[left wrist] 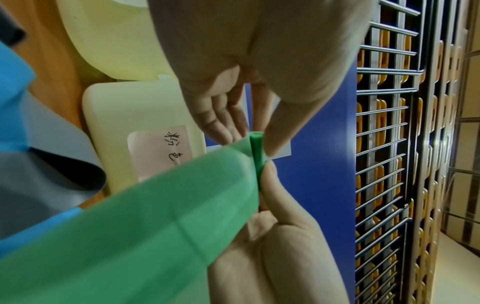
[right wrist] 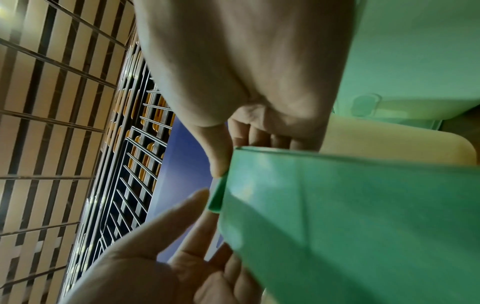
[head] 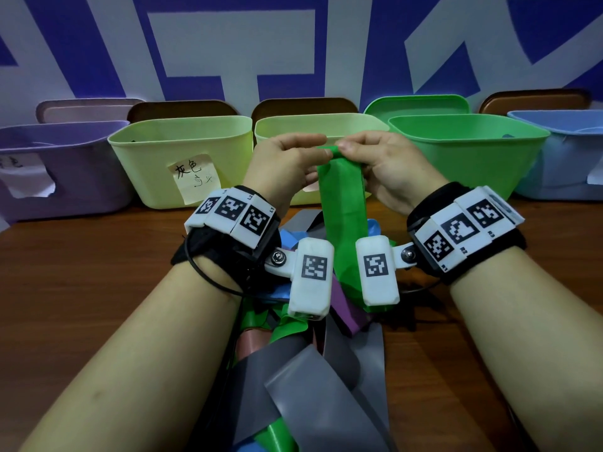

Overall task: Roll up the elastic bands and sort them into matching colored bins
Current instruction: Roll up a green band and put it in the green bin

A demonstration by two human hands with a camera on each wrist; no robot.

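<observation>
Left hand (head: 287,158) pinching the left end of a just-started roll at the top of the green band (head: 342,203); right hand (head: 385,161) pinching the right end, thumb on top. Rest of the band hanging down from the fingertips between the wrists into the heap of loose bands (head: 313,360). Green bin (head: 470,151) beyond and right of the right-hand fingers.

Likely trouble: uneven finger pressure, so a skewed or unwinding roll; tail snagging in the heap. Fingers beneath the band mostly hidden; bin contents not visible.

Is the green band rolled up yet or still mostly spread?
Mostly spread: only the green band's top edge is rolled, pinched by left hand and right hand.
</observation>
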